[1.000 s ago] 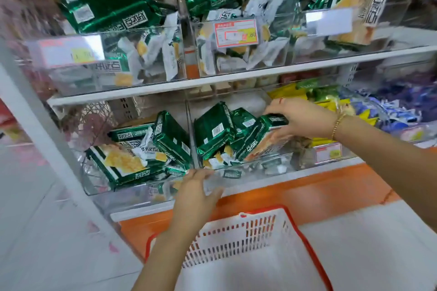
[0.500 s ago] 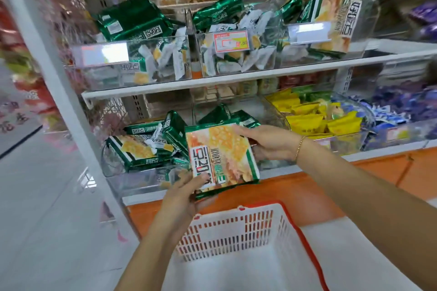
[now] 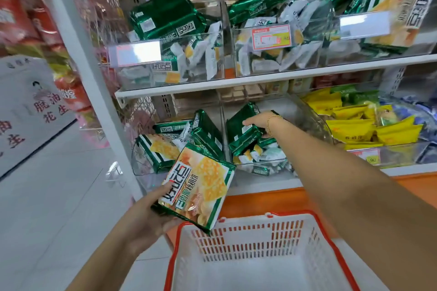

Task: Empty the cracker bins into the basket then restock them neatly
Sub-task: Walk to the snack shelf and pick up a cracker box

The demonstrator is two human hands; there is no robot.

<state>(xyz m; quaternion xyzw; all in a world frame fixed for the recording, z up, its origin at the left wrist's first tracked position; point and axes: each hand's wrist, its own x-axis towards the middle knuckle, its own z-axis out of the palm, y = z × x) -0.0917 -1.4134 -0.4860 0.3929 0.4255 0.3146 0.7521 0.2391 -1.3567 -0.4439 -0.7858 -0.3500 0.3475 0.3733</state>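
Note:
My left hand point(image 3: 144, 217) grips a green-edged cracker pack point(image 3: 198, 186) just above the far left rim of the white basket with a red rim point(image 3: 331, 245). My right hand point(image 3: 259, 123) reaches into the middle clear bin point(image 3: 267, 168) on the lower shelf and rests on a green cracker pack point(image 3: 241, 132) there; its fingers are partly hidden. The lower left bin point(image 3: 144, 170) holds several more green packs point(image 3: 205, 132). The basket looks empty where I can see it.
The upper shelf point(image 3: 260, 80) carries three clear bins of green packs and small white sachets, with price labels point(image 3: 270, 36). Yellow packs point(image 3: 350, 123) fill the lower right bin. A white upright post point(image 3: 82, 73) stands left; an orange base point(image 3: 260, 203) runs under the shelf.
My right hand let go of the large pack and reached back into the middle lower bin. My left hand kept the pack and lowered it toward the basket.

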